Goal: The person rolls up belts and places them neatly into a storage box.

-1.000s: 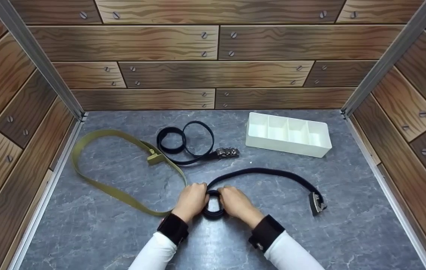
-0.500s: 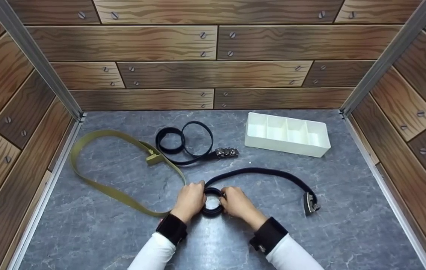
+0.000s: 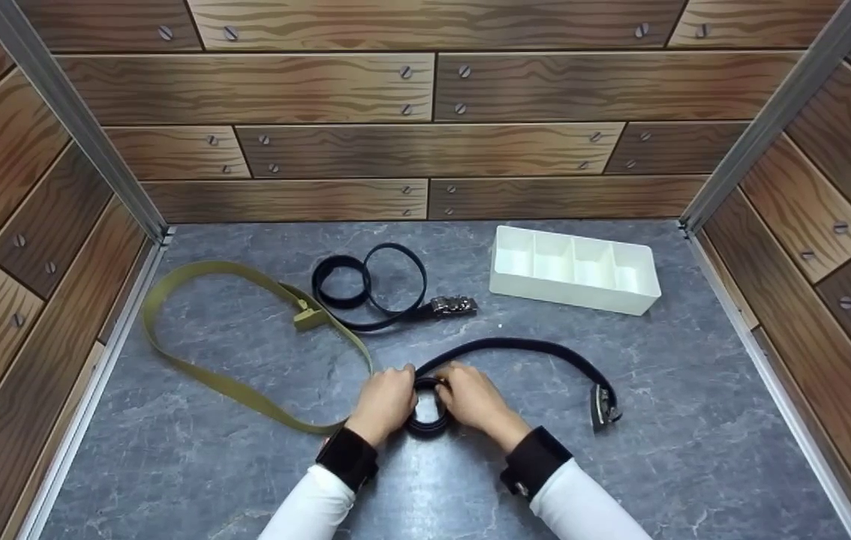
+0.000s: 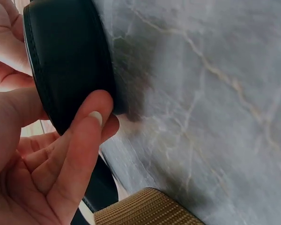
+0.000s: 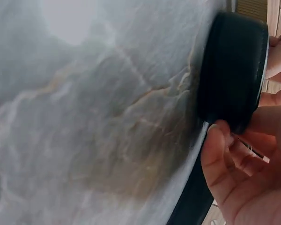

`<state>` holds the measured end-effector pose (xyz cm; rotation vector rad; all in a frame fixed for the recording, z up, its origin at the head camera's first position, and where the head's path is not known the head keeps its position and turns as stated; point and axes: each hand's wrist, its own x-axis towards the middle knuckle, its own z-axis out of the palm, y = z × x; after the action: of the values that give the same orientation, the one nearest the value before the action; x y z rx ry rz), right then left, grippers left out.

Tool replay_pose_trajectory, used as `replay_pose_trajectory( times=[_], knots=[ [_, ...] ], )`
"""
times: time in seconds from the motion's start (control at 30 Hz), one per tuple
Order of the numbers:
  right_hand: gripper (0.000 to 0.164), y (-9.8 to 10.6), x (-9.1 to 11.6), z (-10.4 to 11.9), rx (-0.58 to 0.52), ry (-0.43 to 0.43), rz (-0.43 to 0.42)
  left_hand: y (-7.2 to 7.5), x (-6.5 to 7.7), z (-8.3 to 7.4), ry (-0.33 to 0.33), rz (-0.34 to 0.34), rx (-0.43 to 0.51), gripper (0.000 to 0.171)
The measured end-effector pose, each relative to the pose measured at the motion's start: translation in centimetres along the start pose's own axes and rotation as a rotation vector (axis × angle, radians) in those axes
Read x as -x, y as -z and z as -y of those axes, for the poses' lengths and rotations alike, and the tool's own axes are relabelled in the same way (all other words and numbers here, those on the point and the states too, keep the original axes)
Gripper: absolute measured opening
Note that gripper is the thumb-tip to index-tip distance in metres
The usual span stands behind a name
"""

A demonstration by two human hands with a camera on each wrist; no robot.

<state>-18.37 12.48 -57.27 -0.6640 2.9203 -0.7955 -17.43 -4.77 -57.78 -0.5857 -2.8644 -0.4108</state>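
Observation:
A black leather belt is partly wound into a small coil (image 3: 428,430) standing on its edge on the grey marbled surface. My left hand (image 3: 386,401) pinches the coil's left side; in the left wrist view, fingers (image 4: 84,140) press against the outer leather. On the other side my right hand (image 3: 476,399) grips the coil, its thumb inside the ring. The right wrist view has the coil (image 5: 234,65) between finger and thumb. From the coil's far side the loose length (image 3: 515,343) arcs right, ending in a metal buckle (image 3: 602,409).
An olive webbing belt (image 3: 223,384) lies in a wide loop at left, running close to my left hand. Behind the hands is another black belt (image 3: 341,300), loosely coiled with an ornate buckle (image 3: 454,305). A white four-section tray (image 3: 568,292) stands back right. Wood-patterned walls enclose the surface.
The loose buckle end has slid left toward my hands as the belt's free length shortened. Both hands stay at the coil, the right one shifting its fingers slightly. Other things lie as before.

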Motion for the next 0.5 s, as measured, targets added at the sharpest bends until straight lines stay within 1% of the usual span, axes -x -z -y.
replay_pose_trajectory(
  times=[0.1,0.17,0.23,0.3,0.37,0.43,0.5],
  knots=[
    [0.015,0.04,0.33,0.08,-0.040,-0.105,0.016,-0.18,0.15,-0.07,0.011,-0.032,-0.001,0.015],
    [0.012,0.04,0.46,0.24,-0.062,-0.163,0.042,-0.17,0.19,-0.15,0.030,-0.027,0.008,0.015],
    [0.010,0.08,0.49,0.44,-0.054,-0.187,0.066,-0.05,0.11,-0.24,0.054,-0.006,0.023,0.016],
    [0.009,0.10,0.40,0.54,-0.020,-0.163,0.073,0.08,-0.04,-0.35,0.075,0.028,0.040,0.018],
    [0.008,0.12,0.25,0.59,0.039,-0.111,0.061,0.16,-0.25,-0.46,0.076,0.057,0.052,0.021],
    [0.007,0.12,0.11,0.50,0.098,-0.057,0.046,0.20,-0.40,-0.61,0.060,0.073,0.054,0.022],
    [0.009,0.08,0.05,0.36,0.134,-0.020,0.026,0.16,-0.49,-0.74,0.035,0.060,0.052,0.021]
  ],
)
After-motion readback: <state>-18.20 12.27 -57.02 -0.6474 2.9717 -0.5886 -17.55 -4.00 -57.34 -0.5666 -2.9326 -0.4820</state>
